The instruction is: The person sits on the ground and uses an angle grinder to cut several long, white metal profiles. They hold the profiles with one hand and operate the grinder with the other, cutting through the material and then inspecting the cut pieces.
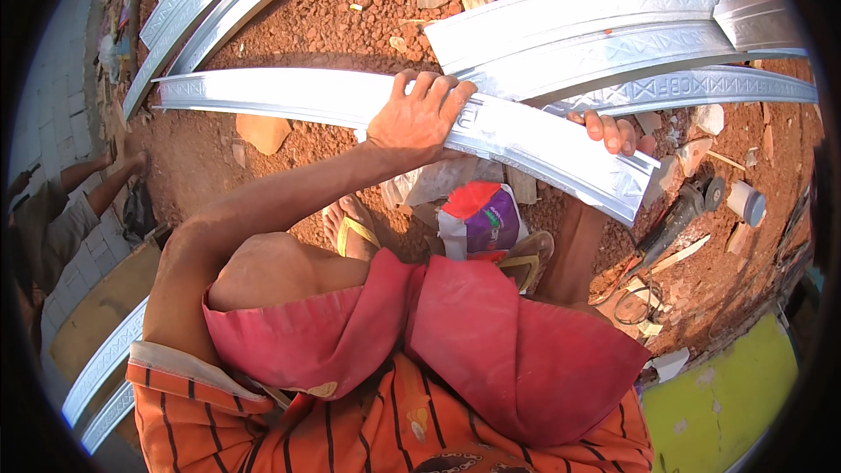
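A long silvery steel channel with a stamped pattern lies crosswise in front of my knees, its right end tilted toward me. My left hand grips it near the middle, with the fingers over its far edge. My right hand holds it close to the right end. From below, that arm passes behind the channel, and only the fingertips show over the far edge; the palm is hidden. Beyond the channel lie more steel channels, some overlapping. An angle grinder rests on the soil right of my right hand.
Reddish rubble soil holds stones and wood scraps. A printed purple-and-red bag lies between my sandalled feet. A white-and-blue container stands beyond the grinder. More channels lie far left. Another person's legs show at left.
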A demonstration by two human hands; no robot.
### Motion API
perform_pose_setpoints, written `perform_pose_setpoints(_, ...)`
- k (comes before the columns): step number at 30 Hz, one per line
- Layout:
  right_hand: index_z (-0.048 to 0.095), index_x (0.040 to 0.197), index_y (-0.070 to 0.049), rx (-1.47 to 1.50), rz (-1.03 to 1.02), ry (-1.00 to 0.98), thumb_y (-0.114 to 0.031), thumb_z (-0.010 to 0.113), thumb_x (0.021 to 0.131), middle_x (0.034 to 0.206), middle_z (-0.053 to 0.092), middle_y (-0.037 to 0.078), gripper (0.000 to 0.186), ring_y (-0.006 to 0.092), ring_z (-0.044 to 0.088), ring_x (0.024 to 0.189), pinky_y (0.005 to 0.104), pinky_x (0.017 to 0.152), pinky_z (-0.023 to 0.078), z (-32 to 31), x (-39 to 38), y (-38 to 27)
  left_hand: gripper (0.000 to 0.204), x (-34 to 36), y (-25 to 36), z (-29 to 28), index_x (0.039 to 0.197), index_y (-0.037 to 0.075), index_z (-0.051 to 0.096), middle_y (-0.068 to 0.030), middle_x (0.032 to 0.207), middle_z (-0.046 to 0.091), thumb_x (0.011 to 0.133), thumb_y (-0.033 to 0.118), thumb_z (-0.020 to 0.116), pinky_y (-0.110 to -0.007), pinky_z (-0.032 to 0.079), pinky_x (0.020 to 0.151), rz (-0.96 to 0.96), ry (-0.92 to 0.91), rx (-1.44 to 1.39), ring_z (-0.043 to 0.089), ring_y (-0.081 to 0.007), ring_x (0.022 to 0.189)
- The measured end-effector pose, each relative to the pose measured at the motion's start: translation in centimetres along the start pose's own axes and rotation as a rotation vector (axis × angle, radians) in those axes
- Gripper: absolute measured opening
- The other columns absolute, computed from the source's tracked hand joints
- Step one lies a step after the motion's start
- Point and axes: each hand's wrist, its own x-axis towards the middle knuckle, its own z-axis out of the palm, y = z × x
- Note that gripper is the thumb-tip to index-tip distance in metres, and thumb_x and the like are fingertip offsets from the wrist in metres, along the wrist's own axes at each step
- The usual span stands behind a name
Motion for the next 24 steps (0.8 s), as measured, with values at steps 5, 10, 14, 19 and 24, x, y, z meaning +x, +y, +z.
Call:
perform_pose_setpoints(5, 0.059, 0.091, -0.012, -0.132, 0.106, 0.078, -0.054, 0.020, 0.103, 0.092, 0.056, 0.007, 0.059, 0.0242, 0.045, 0.107, 0.0433, 0.102, 0.031, 4.2, 1.8, 0.5, 0.094, -0.2, -0.2, 0.3, 0.137, 0.007, 0.040, -0.0117, 0.119, 0.053, 0.065, 0.052, 0.080, -0.048, 0.036, 0.096, -0.009, 0.026, -0.044, 0.050, -0.0279, 0.111)
perform_pose_setpoints(10, 0.058, 0.085, -0.008, -0.390, 0.166, 0.190, -0.050, 0.022, 0.103, 0.083, 0.054, 0.009, 0.057, 0.0259, 0.045, 0.101, 0.0420, 0.095, 0.031, 6.2, 2.5, 0.7, 0.097, 0.2, -0.5, 1.0, 0.140, 0.005, 0.038, -0.0118, 0.117, 0.055, 0.066, 0.052, 0.079, -0.047, 0.036, 0.097, 0.045, 0.110, -0.078, 0.050, -0.0276, 0.111)
perform_pose_setpoints(14, 0.056, 0.081, -0.007, -0.560, 0.226, 0.273, -0.047, 0.022, 0.103, 0.080, 0.053, 0.010, 0.057, 0.0254, 0.045, 0.093, 0.0410, 0.092, 0.032, 8.2, 3.9, 2.2, 0.099, -0.3, -0.5, 1.2, 0.144, 0.002, 0.034, -0.0113, 0.116, 0.057, 0.069, 0.049, 0.077, -0.046, 0.036, 0.098, 0.024, 0.178, -0.146, 0.052, -0.0269, 0.110)
perform_pose_setpoints(19, 0.056, 0.081, -0.002, -0.682, 0.325, 0.267, -0.046, 0.023, 0.102, 0.082, 0.054, 0.011, 0.059, 0.0240, 0.046, 0.089, 0.0376, 0.088, 0.034, 9.2, 5.1, 4.2, 0.080, -0.2, -0.5, 2.0, 0.146, 0.000, 0.032, -0.0108, 0.115, 0.060, 0.080, 0.030, 0.067, -0.045, 0.037, 0.098, 0.038, 0.281, -0.044, 0.055, -0.0252, 0.106)
perform_pose_setpoints(24, 0.057, 0.083, 0.002, -0.811, 0.346, 0.214, -0.046, 0.025, 0.101, 0.089, 0.056, 0.013, 0.060, 0.0233, 0.049, 0.088, 0.0355, 0.085, 0.038, 9.4, 5.5, 4.9, 0.074, -0.1, -0.2, 2.3, 0.147, 0.001, 0.032, -0.0117, 0.117, 0.060, 0.082, 0.022, 0.062, -0.045, 0.037, 0.098, 0.022, 0.290, -0.049, 0.055, -0.0251, 0.107)
